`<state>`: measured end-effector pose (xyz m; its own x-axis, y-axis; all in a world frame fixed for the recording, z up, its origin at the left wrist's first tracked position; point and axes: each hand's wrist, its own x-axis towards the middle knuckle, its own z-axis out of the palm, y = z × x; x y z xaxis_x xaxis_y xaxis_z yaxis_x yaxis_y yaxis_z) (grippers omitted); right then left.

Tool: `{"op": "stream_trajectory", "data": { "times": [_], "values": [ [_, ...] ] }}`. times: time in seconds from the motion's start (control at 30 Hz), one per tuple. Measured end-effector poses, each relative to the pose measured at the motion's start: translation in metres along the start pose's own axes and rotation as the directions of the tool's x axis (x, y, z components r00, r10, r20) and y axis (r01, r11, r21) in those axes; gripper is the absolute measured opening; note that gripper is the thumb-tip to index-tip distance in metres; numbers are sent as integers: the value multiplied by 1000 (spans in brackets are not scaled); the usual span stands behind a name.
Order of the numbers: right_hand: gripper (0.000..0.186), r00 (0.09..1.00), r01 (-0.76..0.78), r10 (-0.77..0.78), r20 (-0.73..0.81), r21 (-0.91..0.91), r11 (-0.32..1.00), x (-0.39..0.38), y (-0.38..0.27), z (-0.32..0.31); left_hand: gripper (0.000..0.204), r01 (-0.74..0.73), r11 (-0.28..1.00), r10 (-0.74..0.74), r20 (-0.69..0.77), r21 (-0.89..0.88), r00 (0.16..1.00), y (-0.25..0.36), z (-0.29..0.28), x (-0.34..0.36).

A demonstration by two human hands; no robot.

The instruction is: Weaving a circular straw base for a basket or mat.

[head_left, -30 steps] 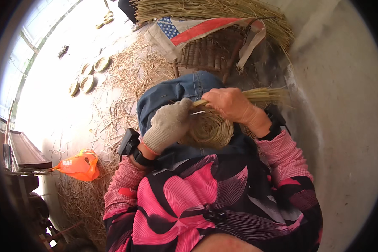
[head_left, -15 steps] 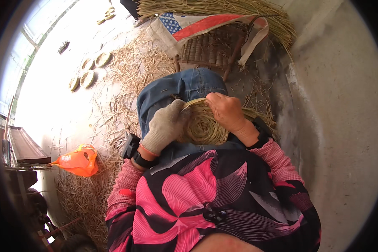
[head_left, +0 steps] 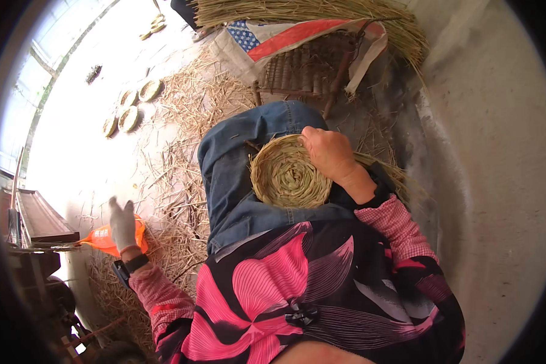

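Note:
A round, shallow straw basket with a coiled, braided base rests on my lap, over blue denim. My right hand is bare and closed, pinching the basket's upper right rim. Well away from it, on the left, my left hand in a grey knit glove is stretched out with its fingers apart, holding nothing visible. Behind the glove, from this angle, lies an orange plastic bag; whether they touch I cannot tell.
Loose straw litters the floor. Several small woven baskets sit at the far left. Ahead stands a slatted chair draped with a printed cloth, a long straw bundle behind it. A wall rises right; a cart-like object stands left.
My left hand has let go of the straw at the basket and swung out left to beside the orange bag. My right hand stays at the rim, and the whole basket now shows.

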<state>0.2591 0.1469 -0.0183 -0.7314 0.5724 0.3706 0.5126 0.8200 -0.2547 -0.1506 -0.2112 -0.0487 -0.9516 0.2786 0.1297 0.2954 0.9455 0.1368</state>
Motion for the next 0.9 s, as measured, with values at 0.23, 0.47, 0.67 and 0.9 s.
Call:
{"op": "stream_trajectory", "data": {
  "times": [0.23,0.47,0.67,0.9],
  "values": [
    [17,998,13,-15,67,31,999,9,-7,-1,26,-778,380,843,-159,-501,514,193,-43,-129],
    [19,997,0,-2,71,20,1000,9,-11,-7,16,-890,305,950,38,-338,311,267,-62,-157],
    [20,997,0,-2,77,21,1000,10,-13,-10,15,-894,311,949,56,-322,310,276,-47,-156],
    [16,996,29,-22,91,-71,997,9,-14,-7,14,-887,377,926,109,-266,361,284,-54,-165]
  ]
}}
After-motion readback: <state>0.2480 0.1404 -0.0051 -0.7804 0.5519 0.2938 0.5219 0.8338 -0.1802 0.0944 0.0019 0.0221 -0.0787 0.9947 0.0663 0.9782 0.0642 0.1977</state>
